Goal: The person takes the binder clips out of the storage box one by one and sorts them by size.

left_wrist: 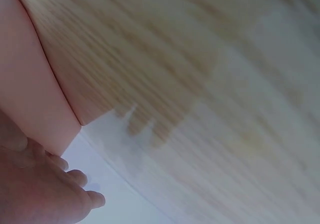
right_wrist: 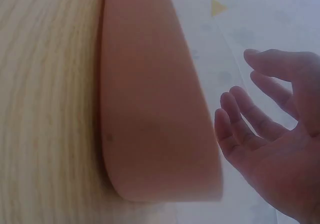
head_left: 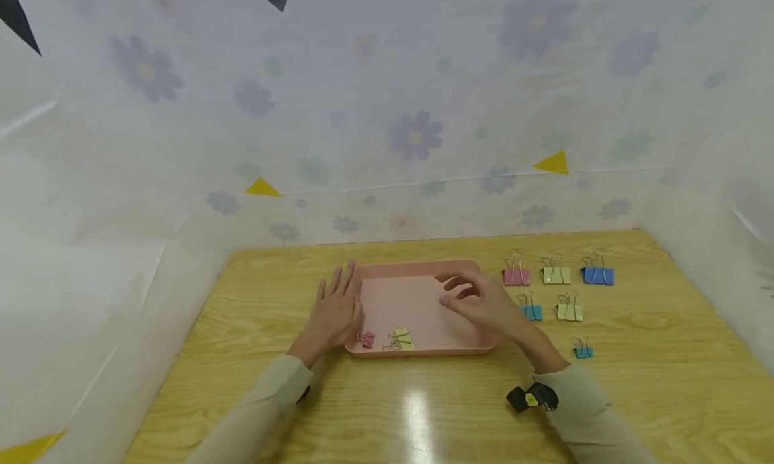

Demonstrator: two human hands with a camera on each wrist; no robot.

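Note:
A shallow pink tray lies on the table. My left hand rests along its left rim with the fingers stretched out. Over the tray's right side is my right hand, its fingers loosely bent and apart, with nothing between them. The right wrist view shows the same empty right hand beside the tray's outer wall. Inside the tray, along the near edge, lie a small pink binder clip at the left corner and a yellow-green binder clip beside it.
Several binder clips stand in rows right of the tray: pink, yellow-green and blue at the back, light blue and yellow-green in the middle, small light blue nearest. Flowered white sheeting surrounds the wooden table.

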